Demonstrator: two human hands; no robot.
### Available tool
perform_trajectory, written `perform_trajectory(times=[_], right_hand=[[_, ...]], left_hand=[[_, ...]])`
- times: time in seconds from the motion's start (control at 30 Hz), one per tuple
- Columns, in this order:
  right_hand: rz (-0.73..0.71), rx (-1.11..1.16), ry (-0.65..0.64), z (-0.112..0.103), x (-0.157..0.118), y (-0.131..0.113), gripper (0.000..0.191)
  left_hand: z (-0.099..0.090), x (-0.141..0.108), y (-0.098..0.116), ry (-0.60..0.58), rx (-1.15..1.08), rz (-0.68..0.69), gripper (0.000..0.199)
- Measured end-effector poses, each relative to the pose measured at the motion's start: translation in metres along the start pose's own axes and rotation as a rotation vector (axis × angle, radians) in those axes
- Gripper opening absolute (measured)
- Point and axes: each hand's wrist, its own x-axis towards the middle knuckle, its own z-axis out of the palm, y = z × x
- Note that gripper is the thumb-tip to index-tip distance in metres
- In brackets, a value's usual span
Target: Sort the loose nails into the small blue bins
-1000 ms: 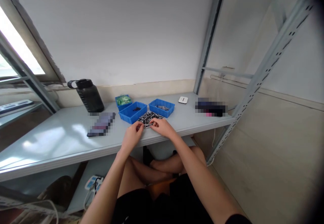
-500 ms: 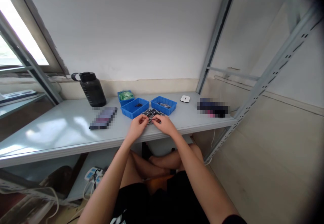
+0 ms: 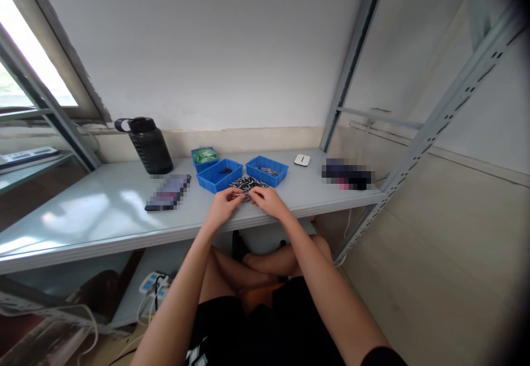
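Pieces of metal (image 3: 249,183) lie heaped just beyond both hands, still loose, while a smaller lot sits in the blue bin (image 3: 279,179) past the right hand (image 3: 272,203) and a few dark bits (image 3: 226,171) in the nearer bin (image 3: 210,183) past the left. The left hand (image 3: 222,207) pinches a slim piece (image 3: 239,194); the right's fingertips are drawn narrow (whether they grip anything, one cannot tell).

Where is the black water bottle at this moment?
In the head view, the black plastic bottle stands on the left side of the grey table, just behind the pixelated flat item.
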Motion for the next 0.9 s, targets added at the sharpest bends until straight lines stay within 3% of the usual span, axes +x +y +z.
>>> perform_trajectory(times=[0.2, 0.5, 0.73, 0.9], right_hand=[[-0.029, 0.008, 0.012, 0.001, 0.000, 0.003, 0.023], [0.042, 0.038, 0.081, 0.005, 0.002, 0.009, 0.014], [0.014, 0.051, 0.031, 0.004, 0.001, 0.007, 0.012], [0.022, 0.046, 0.007, 0.003, 0.001, 0.005, 0.013]], left_hand=[[0.000, 0.001, -0.002, 0.002, 0.050, 0.011, 0.028], [0.000, 0.001, 0.000, -0.025, 0.006, -0.002, 0.027], [0.003, 0.011, 0.008, -0.137, -0.046, -0.064, 0.030], [0.004, 0.016, 0.007, -0.152, -0.031, 0.002, 0.030]])
